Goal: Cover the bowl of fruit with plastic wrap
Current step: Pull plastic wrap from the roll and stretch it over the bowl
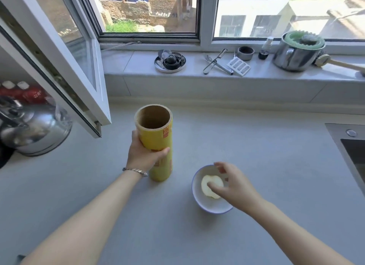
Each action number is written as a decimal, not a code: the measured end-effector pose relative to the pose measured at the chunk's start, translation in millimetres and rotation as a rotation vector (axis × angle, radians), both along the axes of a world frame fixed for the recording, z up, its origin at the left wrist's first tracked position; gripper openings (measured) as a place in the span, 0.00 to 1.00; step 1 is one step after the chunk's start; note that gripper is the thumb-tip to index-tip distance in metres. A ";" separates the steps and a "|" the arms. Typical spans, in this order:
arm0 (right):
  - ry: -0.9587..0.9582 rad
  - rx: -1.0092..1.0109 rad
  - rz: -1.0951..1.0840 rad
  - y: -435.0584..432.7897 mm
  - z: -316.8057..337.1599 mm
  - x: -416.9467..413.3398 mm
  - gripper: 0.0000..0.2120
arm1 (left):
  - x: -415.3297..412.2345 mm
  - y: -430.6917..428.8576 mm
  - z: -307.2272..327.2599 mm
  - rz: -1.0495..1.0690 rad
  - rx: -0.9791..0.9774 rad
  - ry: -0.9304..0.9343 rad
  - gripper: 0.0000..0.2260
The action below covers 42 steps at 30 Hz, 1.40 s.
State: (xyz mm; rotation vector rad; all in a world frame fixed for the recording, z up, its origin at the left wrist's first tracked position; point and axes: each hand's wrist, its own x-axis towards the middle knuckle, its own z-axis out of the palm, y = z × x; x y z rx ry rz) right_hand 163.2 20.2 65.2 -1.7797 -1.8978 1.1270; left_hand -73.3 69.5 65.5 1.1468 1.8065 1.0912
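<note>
1. The open window sash [59, 67] hangs over the back left of the counter [256, 146], its lower corner near the top of the roll of plastic wrap [158, 144]. If the roll is lifted carelessly, that corner could be struck.
2. The roll stands upright on its end near the middle of the counter and is gripped round its middle by the left hand [144, 156]. No loose edge of film can be seen. If the edge is picked at with the roll standing on end, the roll could be toppled, or the film could be torn into a strip or folded onto itself.
3. The bowl [199, 195] sits just right of the roll, nearer the front edge, and is not yet covered. It looks light, so it could be dragged or tipped if film is stretched across it without the rim being steadied.
4. The right hand [233, 183] is held over the bowl with fingers spread and loosely bent. Nothing is seen gripped, and one fingertip lies over the pale fruit [211, 185]. The fruit could be bruised or flicked out by pressing.
5. The sink [351, 146] is set at the right edge, well apart from the bowl, so little risk is judged there.
</note>
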 end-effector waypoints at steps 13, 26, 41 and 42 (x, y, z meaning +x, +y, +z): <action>0.713 -0.175 -0.462 13.2 67.2 -39.4 0.32 | 42.8 -64.9 60.2 -0.599 -0.318 -0.104 0.30; 0.753 0.081 -0.544 -53.9 38.8 -5.3 0.08 | 66.6 -107.0 31.0 -0.500 -0.313 -0.272 0.39; 0.842 -0.041 -0.407 -51.5 34.6 32.6 0.08 | 66.9 -121.6 26.4 -0.607 -0.386 -0.272 0.45; 0.842 -0.034 -0.397 -51.9 34.3 32.7 0.08 | 67.1 -122.7 26.4 -0.604 -0.386 -0.269 0.45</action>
